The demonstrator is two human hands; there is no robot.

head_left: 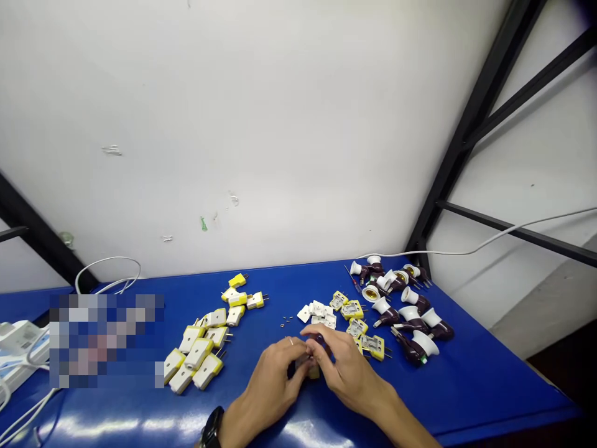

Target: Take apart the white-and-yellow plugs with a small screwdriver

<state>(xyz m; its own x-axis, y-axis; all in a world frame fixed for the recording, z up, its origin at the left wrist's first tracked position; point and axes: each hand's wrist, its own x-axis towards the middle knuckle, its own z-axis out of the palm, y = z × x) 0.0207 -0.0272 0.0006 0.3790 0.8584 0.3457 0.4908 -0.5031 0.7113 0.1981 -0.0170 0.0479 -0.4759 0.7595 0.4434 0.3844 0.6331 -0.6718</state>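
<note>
My left hand and my right hand meet low at the middle of the blue table, with their fingers closed around a small plug part. It shows a bit of yellow, and my fingers hide most of it. Nearest my right hand lie open yellow plug halves and white plug covers. Tiny metal screws lie just beyond my left hand. To its left stands a group of assembled yellow-and-white two-pin plugs.
Brown-and-white lamp holders lie at the table's far right, with a small red-handled screwdriver beside them. A white power strip and cables sit at the left. A pixelated patch covers part of the table. A white wall rises behind.
</note>
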